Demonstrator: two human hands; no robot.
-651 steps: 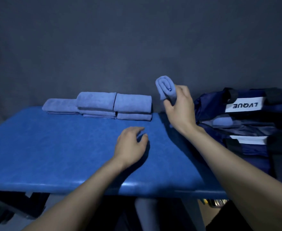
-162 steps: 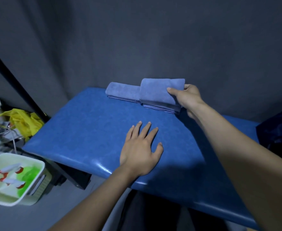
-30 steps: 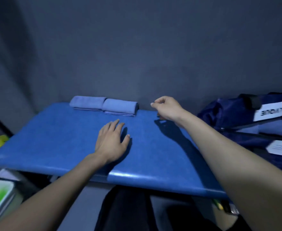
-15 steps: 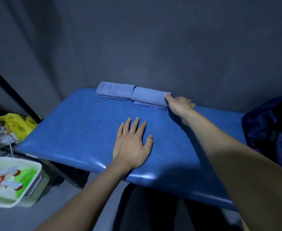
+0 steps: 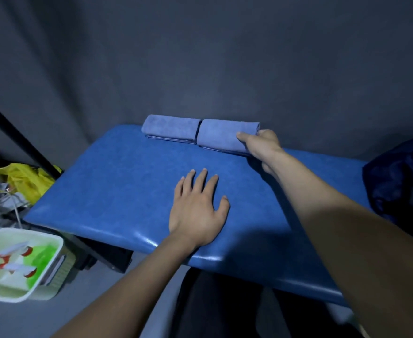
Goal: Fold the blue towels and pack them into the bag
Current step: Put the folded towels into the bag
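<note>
I see left towel (image 5: 171, 127) folded, beyond my left fingertips | left hand (image 5: 198, 211) flat on table (image 5: 117, 181), fingers spread | right towel (image 5: 221, 136) under my right thumb | right hand (image 5: 261, 146) pinching its end | bag (image 5: 400, 186) right of fingers

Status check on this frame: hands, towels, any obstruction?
Right hand grips right folded towel. Left hand flat on blue table. Left folded towel untouched. Bag at right edge; nothing in the way.
</note>
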